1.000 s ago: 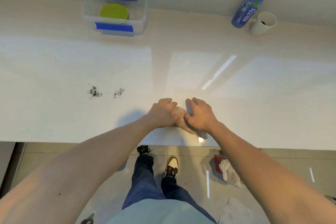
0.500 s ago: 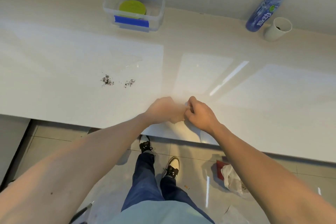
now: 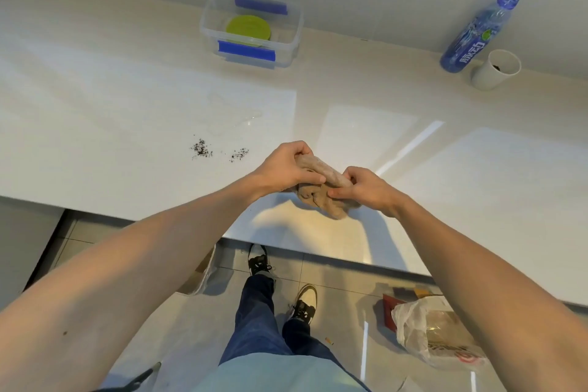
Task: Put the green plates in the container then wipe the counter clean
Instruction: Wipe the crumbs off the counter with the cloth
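So the plate half looks done, the wiping half hasn't been started yet, judging by what's still on the surface.

The big white counter (image 3: 397,99) fills most of the frame. Left of centre, two little patches of dark crumbs (image 3: 219,151) are still sitting there, and just above them a thin smear of clear liquid (image 3: 234,118) can be made out. Both need to be wiped.

Up at the top centre, against the wall, a clear plastic container (image 3: 294,36) with blue clips is parked, lid off. The green plates (image 3: 248,29) are stacked inside it; how many can't be told from here. No other green plate is seen on the counter.

Upper right: a blue drink bottle (image 3: 477,35), and a white paper cup (image 3: 496,68) next to it with something dark at the bottom.

Near the front edge, centre frame, a bunched-up tan cloth (image 3: 321,188) is gripped in both hands. The left hand (image 3: 283,169) is curled around its upper end, fingers closed over it; the right hand (image 3: 366,189) has its fingertips pinched into the folds. It's probably being wadded up for the first pass at the crumbs.
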